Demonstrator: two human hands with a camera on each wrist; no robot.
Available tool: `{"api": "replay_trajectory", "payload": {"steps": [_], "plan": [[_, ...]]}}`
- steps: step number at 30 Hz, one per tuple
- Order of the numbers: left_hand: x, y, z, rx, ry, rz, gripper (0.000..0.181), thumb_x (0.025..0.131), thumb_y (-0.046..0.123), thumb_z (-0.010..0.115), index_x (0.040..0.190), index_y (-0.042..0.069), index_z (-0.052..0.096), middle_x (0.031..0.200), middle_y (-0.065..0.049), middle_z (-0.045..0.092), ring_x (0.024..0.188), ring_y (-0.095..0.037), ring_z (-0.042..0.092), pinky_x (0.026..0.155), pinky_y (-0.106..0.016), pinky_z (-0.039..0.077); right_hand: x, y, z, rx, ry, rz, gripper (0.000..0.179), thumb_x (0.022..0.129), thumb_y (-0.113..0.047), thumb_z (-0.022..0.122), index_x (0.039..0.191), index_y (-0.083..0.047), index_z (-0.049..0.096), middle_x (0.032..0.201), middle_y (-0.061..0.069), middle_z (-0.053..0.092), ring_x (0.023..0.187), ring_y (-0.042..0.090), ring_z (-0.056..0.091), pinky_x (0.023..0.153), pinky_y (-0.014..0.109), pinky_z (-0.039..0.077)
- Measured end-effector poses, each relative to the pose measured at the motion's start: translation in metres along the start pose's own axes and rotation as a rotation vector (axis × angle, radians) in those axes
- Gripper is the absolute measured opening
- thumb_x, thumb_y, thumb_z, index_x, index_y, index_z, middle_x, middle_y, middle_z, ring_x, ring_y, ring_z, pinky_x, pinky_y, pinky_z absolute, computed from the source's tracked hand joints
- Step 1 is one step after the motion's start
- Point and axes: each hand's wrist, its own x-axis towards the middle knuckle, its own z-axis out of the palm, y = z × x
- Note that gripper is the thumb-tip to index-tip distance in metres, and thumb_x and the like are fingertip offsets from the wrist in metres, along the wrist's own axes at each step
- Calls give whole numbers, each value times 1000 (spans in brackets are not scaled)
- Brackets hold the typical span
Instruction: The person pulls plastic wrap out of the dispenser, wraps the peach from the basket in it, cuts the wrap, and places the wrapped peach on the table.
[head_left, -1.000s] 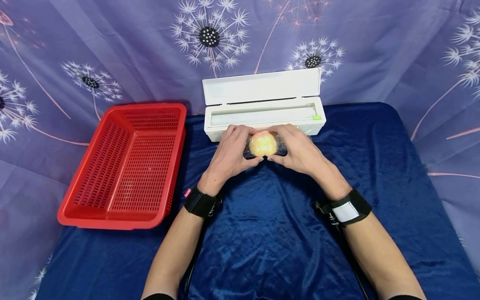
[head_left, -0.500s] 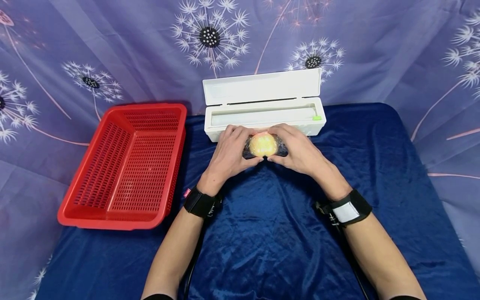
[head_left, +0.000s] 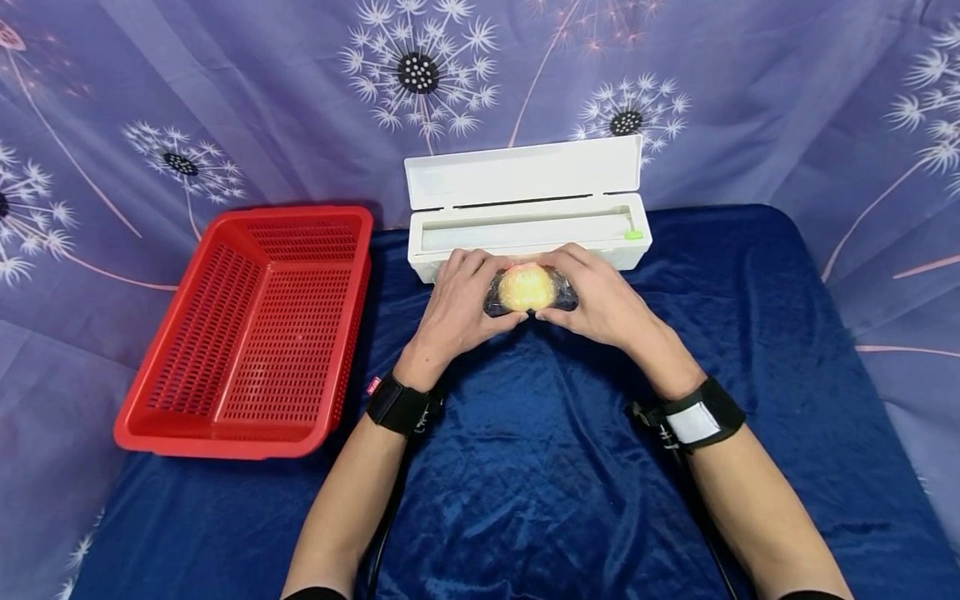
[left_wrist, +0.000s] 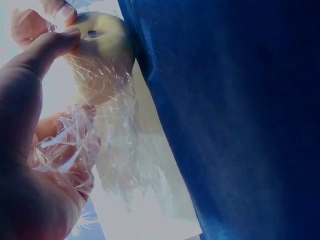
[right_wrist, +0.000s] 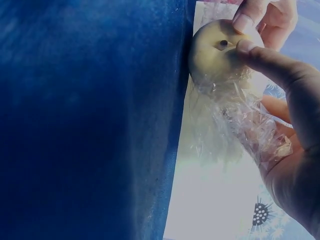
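Between both hands is a yellow apple with a reddish tinge, partly covered in clear cling film. My left hand holds it from the left, fingers behind and thumb at the near side. From the right, my right hand grips it the same way, the two thumb tips close together. Both wrist views show the thumbs pressing beside the dark stem hollow. Crumpled film bunches against the left palm, and more lies by the right palm. The far side of the apple is hidden.
Just behind the hands stands a long white cling film box, lid raised, a roll inside and a green slider at its right end. A red plastic basket is at the left. Dark blue cloth covers the table.
Hands and apple stay almost in place. The film at the apple's sides has shifted slightly, and the right hand's fingers have moved a little.
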Motion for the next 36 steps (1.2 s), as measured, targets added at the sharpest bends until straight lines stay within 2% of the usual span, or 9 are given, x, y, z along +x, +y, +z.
{"api": "replay_trajectory", "payload": {"steps": [9, 13, 19, 29, 36], "plan": [[1, -2, -1, -32, -3, 2, 72, 86, 53, 86, 144, 15, 64, 130, -7, 65, 116, -29, 52, 103, -45, 41, 2, -1, -4, 33, 7, 29, 62, 81, -25, 96, 126, -1, 61, 121, 16, 68, 108, 35, 68, 94, 51, 53], [1, -2, -3, -67, -10, -21, 75, 86, 52, 87, 144, 12, 61, 131, -7, 66, 117, -28, 53, 105, -44, 41, 2, -2, -4, 41, 7, 37, 61, 81, -25, 95, 124, 0, 60, 121, 16, 69, 110, 36, 68, 95, 51, 53], [2, -1, -4, -100, -22, -65, 69, 85, 51, 88, 136, 10, 63, 130, -6, 68, 116, -27, 55, 105, -42, 41, 1, -1, -4, 30, 2, 34, 59, 82, -26, 95, 123, 1, 63, 118, 17, 70, 107, 35, 68, 94, 51, 53], [1, -1, -2, -107, -15, -76, 64, 85, 53, 87, 131, 14, 67, 125, -4, 71, 113, -26, 57, 102, -44, 43, -1, 0, -3, 39, -7, 43, 59, 85, -26, 92, 128, 3, 64, 121, 19, 70, 108, 35, 70, 94, 50, 55], [1, -2, -2, -108, -25, -82, 63, 86, 54, 85, 132, 14, 69, 127, -4, 72, 108, -25, 57, 99, -43, 44, -1, 5, 0, 65, 21, -45, 55, 86, -23, 91, 131, -1, 67, 125, 16, 71, 109, 33, 69, 94, 50, 54]]}}
